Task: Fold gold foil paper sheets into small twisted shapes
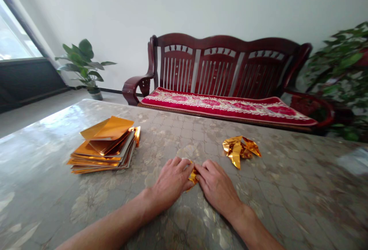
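Near the middle of the table, a small piece of gold foil paper (pixel 193 177) lies between my two hands, mostly covered by them. My left hand (pixel 174 177) is closed on its left side, with the fingers and thumb bent around it. From the right, my right hand (pixel 215 181) pinches the paper's other edge with bent fingers. Farther right lies a crumpled, folded gold foil piece (pixel 240 150), apart from both hands. On the left sits an uneven stack of gold foil sheets (pixel 103 146), their corners fanned out.
A patterned, glossy cover lies over the table (pixel 161 135). Beyond its far edge stands a dark red wooden bench (pixel 218 66) with a red floral mat (pixel 230 106). Potted plants stand at left (pixel 86 62) and right (pixel 342 66). Clear plastic (pixel 353 160) lies at the right edge.
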{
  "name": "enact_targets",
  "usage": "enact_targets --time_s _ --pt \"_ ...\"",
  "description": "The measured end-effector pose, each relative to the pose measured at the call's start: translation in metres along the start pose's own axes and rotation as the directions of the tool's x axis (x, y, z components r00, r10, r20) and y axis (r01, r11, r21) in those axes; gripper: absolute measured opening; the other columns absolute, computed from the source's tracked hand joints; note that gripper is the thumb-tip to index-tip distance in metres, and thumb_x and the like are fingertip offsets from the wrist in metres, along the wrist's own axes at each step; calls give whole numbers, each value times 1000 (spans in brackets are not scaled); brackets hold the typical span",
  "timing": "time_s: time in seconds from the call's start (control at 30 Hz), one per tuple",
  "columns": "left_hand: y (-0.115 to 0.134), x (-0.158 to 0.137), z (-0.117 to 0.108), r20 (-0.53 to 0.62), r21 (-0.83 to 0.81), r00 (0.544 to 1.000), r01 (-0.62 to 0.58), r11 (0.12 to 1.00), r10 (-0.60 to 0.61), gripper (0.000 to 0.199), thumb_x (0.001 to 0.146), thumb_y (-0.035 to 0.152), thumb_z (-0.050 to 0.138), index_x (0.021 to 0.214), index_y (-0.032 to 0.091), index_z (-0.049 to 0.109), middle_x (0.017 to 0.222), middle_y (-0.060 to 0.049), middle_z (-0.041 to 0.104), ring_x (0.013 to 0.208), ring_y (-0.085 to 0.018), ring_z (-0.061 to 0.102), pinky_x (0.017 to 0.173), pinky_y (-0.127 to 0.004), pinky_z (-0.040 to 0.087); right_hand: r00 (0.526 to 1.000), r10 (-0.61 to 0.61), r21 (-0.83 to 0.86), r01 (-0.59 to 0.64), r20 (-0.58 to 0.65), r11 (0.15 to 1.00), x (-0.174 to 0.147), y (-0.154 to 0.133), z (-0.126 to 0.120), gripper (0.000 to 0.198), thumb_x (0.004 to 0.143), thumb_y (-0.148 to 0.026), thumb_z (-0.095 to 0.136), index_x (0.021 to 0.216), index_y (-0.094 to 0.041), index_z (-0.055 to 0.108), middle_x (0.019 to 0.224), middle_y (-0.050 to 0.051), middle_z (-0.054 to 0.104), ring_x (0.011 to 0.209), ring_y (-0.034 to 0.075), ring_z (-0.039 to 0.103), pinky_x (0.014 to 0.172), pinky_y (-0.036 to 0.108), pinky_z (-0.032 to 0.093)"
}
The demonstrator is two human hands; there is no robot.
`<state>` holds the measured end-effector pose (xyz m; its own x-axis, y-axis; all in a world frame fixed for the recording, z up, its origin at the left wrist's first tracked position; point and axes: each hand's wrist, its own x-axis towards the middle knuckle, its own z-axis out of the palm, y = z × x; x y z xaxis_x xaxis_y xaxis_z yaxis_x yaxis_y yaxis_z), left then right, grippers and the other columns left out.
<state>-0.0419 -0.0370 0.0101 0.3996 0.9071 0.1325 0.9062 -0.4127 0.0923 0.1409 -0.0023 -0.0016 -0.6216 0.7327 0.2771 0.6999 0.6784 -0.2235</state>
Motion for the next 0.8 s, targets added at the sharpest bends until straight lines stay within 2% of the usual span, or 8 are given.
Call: enact_targets --time_s 0.17,0.4,0.5,0.67,0.8 --pt "2 1 2 -5 59 1000 3 998 -2 39 88 37 66 121 21 54 121 -6 59 107 -27 53 90 -40 48 996 -69 -145 77 54 986 7 -3 -5 14 95 -16 53 103 -21 63 93 5 60 89 21 55 77 34 42" --pt "-2 2 1 8 75 1000 9 997 -10 44 85 42 68 121 22 54 121 -6 59 108 -28 52 90 -42 47 992 -119 -185 125 44 975 -4 1 -8 13 93 -14 55 97 -22 64 86 3 61 82 20 53 73 33 36" --pt "-4 2 1 4 84 999 40 996 -40 50 84 48 67 123 19 53 123 -8 59 108 -29 52 90 -42 46 997 -78 -123 81 25 989 -11 4 -9 16 95 -15 53 90 -23 66 82 2 60 82 19 53 73 31 36" --pt "-4 2 5 -18 126 999 39 991 -37 51 85 51 65 123 19 53 121 -9 60 106 -29 53 87 -42 46 992 126 73 -128 21 989 -8 5 -7 24 96 -21 50 82 -24 70 78 -1 60 79 15 58 68 25 36" --pt "-2 2 5 -30 153 999 37 987 -32 53 86 50 64 125 17 53 121 -11 60 106 -30 54 86 -42 46 988 152 82 -149 -28 985 -4 2 -1 25 97 -21 47 87 -24 71 81 0 62 80 14 59 69 25 36"
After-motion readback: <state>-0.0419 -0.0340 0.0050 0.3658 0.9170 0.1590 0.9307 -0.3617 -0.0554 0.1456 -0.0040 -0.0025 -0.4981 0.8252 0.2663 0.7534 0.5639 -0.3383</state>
